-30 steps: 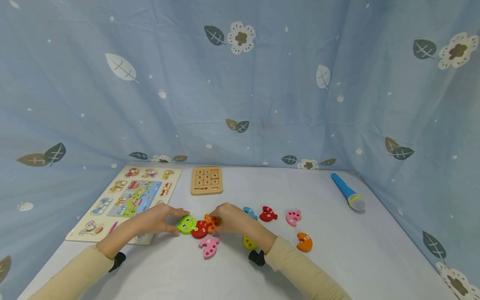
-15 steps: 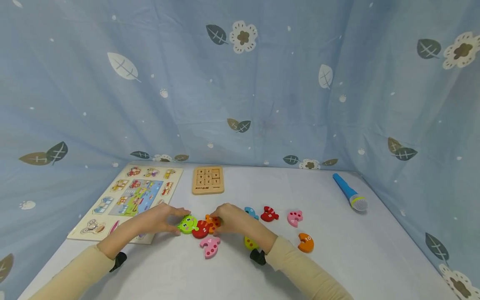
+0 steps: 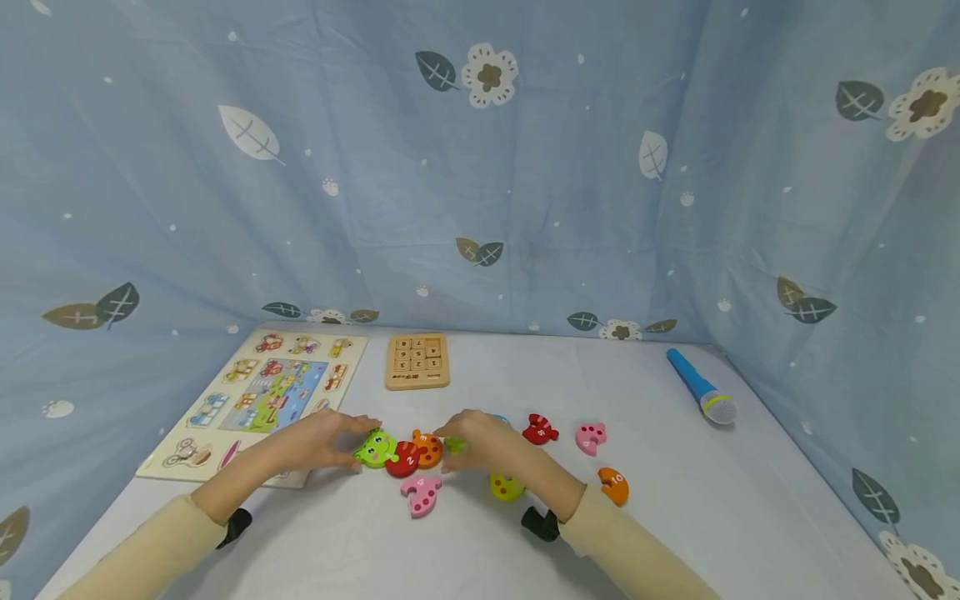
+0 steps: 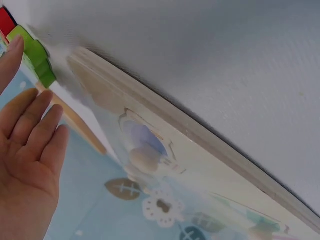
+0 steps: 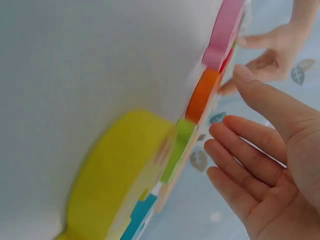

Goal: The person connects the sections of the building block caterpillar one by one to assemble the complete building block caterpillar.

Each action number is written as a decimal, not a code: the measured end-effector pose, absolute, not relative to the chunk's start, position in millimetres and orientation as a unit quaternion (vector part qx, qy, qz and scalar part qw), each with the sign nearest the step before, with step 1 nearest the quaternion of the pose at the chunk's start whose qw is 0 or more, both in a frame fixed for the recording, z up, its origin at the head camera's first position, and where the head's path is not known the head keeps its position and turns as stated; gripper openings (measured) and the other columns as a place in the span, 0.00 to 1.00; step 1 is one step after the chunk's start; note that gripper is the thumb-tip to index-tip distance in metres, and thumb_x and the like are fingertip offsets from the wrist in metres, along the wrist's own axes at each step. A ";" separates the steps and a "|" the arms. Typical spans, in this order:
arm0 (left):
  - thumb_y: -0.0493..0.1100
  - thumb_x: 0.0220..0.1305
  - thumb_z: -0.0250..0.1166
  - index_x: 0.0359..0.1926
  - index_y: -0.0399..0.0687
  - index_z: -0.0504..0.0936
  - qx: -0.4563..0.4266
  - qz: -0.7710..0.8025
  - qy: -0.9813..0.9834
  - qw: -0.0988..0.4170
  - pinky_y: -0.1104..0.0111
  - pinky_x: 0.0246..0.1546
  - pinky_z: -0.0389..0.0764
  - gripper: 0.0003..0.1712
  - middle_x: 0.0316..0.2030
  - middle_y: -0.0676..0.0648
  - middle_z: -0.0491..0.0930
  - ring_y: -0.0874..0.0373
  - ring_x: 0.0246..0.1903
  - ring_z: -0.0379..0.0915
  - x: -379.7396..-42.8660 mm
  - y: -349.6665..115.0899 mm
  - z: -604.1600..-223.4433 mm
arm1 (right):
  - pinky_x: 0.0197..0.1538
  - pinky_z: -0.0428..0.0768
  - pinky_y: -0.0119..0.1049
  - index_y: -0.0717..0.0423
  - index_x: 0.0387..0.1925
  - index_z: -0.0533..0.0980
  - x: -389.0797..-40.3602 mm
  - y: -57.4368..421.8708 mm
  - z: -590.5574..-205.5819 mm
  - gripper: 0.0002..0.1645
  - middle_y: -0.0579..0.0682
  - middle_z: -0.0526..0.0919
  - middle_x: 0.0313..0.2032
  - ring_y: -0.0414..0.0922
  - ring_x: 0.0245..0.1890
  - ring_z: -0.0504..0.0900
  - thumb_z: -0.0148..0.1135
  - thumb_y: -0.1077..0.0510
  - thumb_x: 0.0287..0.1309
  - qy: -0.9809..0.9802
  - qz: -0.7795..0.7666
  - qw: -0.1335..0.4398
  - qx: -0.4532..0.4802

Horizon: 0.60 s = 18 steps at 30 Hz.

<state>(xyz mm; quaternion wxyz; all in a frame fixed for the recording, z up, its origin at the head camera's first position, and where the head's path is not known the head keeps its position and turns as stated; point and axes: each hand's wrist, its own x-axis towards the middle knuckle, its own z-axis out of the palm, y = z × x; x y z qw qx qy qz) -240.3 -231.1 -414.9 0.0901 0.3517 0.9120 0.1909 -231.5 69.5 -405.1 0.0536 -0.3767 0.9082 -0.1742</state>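
Observation:
My left hand (image 3: 318,439) rests beside the green caterpillar head (image 3: 377,450), with thumb and fingertips at its edges. In the left wrist view its fingers look nearly straight. The head joins a red piece numbered 2 (image 3: 402,459), which meets an orange piece numbered 3 (image 3: 429,450). Just right of these, my right hand (image 3: 483,446) hovers with spread thumb and fingers around a green piece (image 3: 454,447), partly hidden. The right wrist view shows a gap between these fingers and the pieces. A pink piece numbered 4 (image 3: 422,495) lies in front of the row.
Right of the right hand lie a yellow-green piece (image 3: 507,487), a red piece (image 3: 539,429), a pink piece (image 3: 590,437) and an orange 10 (image 3: 614,486). A picture puzzle board (image 3: 172,454), a wooden number tray (image 3: 417,382) and a blue toy microphone (image 3: 693,379) lie farther out.
My right hand has let go of the orange piece and shifted right, uncovering it. The left hand stays at the green head.

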 end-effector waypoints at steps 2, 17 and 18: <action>0.51 0.52 0.74 0.61 0.38 0.75 0.355 0.193 0.911 0.081 0.49 0.58 0.71 0.38 0.60 0.38 0.74 0.41 0.60 0.68 -239.5 -230.3 -415.4 | 0.51 0.78 0.28 0.53 0.52 0.81 -225.0 72.3 -405.2 0.28 0.44 0.84 0.48 0.39 0.51 0.79 0.75 0.49 0.48 0.907 -0.175 0.057 -0.378; 0.50 0.52 0.74 0.56 0.39 0.80 0.361 0.181 0.914 0.030 0.52 0.54 0.76 0.32 0.54 0.40 0.79 0.43 0.56 0.73 -234.8 -211.4 -419.4 | 0.47 0.76 0.20 0.49 0.50 0.83 -195.3 58.6 -417.0 0.28 0.40 0.84 0.46 0.33 0.46 0.78 0.74 0.44 0.48 0.879 -0.127 0.032 -0.459; 0.49 0.52 0.74 0.55 0.39 0.81 0.361 0.180 0.915 0.030 0.52 0.54 0.76 0.31 0.54 0.40 0.79 0.43 0.56 0.74 -234.9 -210.5 -419.8 | 0.46 0.76 0.20 0.49 0.50 0.83 -195.0 56.5 -417.6 0.27 0.41 0.84 0.46 0.33 0.46 0.78 0.74 0.43 0.48 0.879 -0.120 0.030 -0.460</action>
